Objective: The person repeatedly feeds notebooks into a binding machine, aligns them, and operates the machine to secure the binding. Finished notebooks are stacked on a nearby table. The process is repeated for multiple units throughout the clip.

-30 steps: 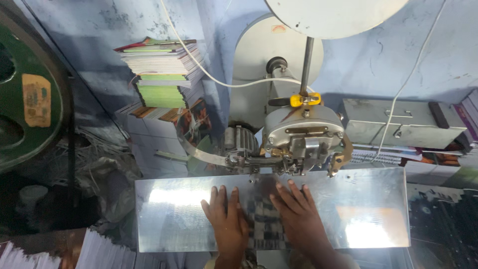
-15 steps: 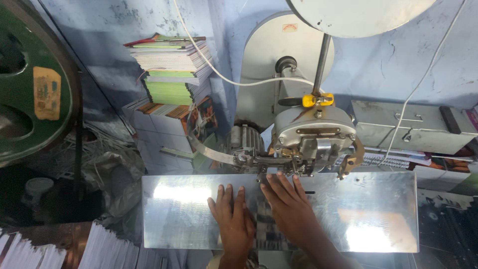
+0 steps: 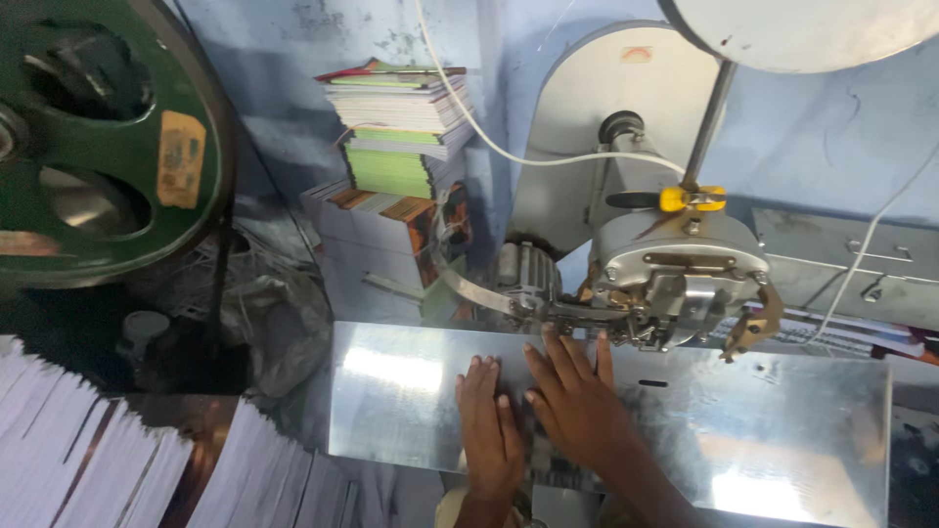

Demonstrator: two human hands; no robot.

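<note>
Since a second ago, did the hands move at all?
A little. The right hand slid forward, so its fingers now reach close under the metal machine head. The left hand stayed flat beside it on the shiny metal table. Nothing was picked up or let go.

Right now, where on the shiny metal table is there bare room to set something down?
Two bare patches on the metal table: left, between its left edge and the left hand; right, from the right hand to the far right edge. It is crowded under the machine head, where the fingertips sit, and between the two hands.
</note>
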